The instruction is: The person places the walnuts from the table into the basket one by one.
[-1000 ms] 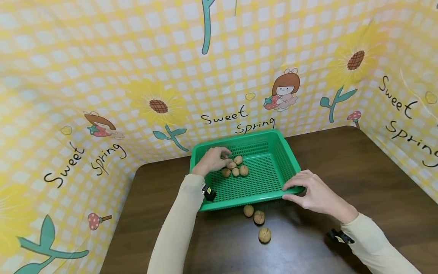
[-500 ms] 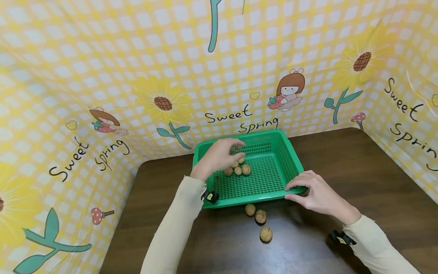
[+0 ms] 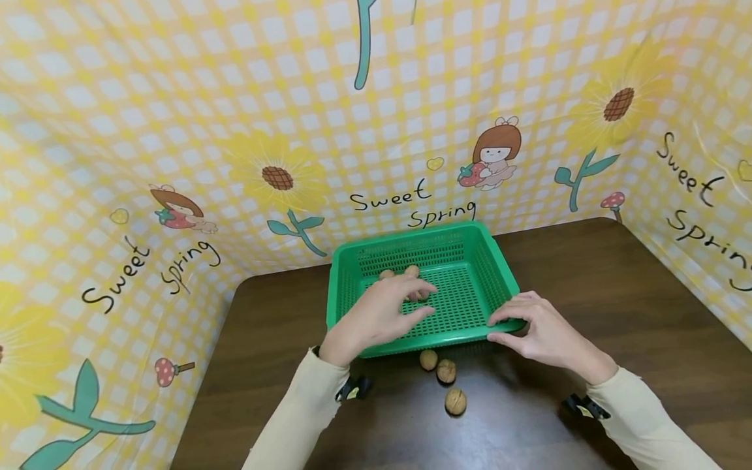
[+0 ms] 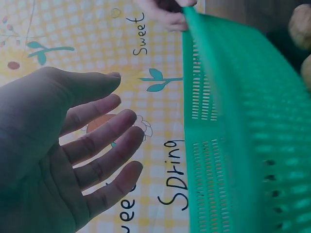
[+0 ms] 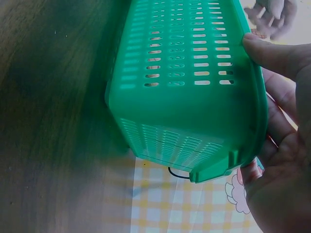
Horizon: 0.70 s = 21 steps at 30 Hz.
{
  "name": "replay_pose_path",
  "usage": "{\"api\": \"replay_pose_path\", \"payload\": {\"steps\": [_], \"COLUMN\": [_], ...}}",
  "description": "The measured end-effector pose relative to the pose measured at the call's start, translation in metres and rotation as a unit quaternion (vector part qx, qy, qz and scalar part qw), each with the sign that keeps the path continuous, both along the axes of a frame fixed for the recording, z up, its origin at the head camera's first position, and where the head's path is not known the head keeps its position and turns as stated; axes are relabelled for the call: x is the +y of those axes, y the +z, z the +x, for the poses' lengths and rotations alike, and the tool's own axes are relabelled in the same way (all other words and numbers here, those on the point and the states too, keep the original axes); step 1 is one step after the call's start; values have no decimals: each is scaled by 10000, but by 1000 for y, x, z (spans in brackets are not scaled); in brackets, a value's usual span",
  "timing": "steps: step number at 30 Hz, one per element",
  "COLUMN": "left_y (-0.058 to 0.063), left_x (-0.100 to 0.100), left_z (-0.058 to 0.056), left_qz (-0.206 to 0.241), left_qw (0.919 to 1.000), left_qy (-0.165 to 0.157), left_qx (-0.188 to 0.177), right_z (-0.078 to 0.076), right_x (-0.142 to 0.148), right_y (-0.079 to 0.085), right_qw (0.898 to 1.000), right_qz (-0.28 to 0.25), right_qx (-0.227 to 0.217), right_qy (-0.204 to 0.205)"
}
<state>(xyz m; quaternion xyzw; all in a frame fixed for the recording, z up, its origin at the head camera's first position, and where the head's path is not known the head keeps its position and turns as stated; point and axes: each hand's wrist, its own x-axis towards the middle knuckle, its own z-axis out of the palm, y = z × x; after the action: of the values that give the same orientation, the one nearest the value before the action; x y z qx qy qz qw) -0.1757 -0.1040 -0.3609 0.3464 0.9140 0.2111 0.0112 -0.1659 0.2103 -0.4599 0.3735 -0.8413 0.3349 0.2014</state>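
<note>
A green plastic basket [image 3: 452, 338] with slotted walls stands on the dark wooden table, several walnuts [image 3: 412, 271] inside toward its left. My left hand [image 3: 382, 313] hovers over the basket's near left part, fingers spread and holding nothing; it hides some of those walnuts in the head view. The left wrist view shows the same hand [image 4: 73, 141] with its palm bare beside the green wall. At the near right corner my right hand [image 3: 543, 333] pinches the basket's rim, thumb on the outside and fingers over the edge, as the right wrist view also shows.
Three walnuts [image 3: 446, 371] lie on the table [image 3: 399, 424] just in front of the basket. Behind the table and at both sides hangs a yellow checked cloth [image 3: 294, 117] with flowers and lettering.
My left hand has come up from the walnuts at the basket's left and moved back toward me, over the near rim. The right hand keeps its hold on the corner.
</note>
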Motion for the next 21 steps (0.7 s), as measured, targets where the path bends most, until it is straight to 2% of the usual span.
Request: {"api": "replay_pose_path", "payload": {"steps": [3,7,10,12,15,18,21], "left_y": [-8,-24,-40,-50,-64,-78,-92], "left_x": [-8,-18,-21,-20,-16,-12,-10], "left_z": [15,37,49,55,61,66,68], "left_qz": [321,772,804,720,523,101,-340], "left_qw": [9988,9892,9870,9914,9975,9975,9950], "left_qy": [-127,-282,-275,-264,-396,-576,-653], "left_qx": [-358,-1212,-1363,-1057,-264,409,675], "right_z": [0,1,1,1,1,1,0], "right_x": [0,0,0,1,1,1,0], "right_y": [2,2,1,0,-1,-1,-2], "right_qw": [10000,10000,10000,10000,9999,9999,10000], "right_qz": [2,63,64,58,60,56,36], "right_qx": [9,23,24,32,33,30,39], "right_qy": [-26,-23,-34,-54,-74,-83,-73]}}
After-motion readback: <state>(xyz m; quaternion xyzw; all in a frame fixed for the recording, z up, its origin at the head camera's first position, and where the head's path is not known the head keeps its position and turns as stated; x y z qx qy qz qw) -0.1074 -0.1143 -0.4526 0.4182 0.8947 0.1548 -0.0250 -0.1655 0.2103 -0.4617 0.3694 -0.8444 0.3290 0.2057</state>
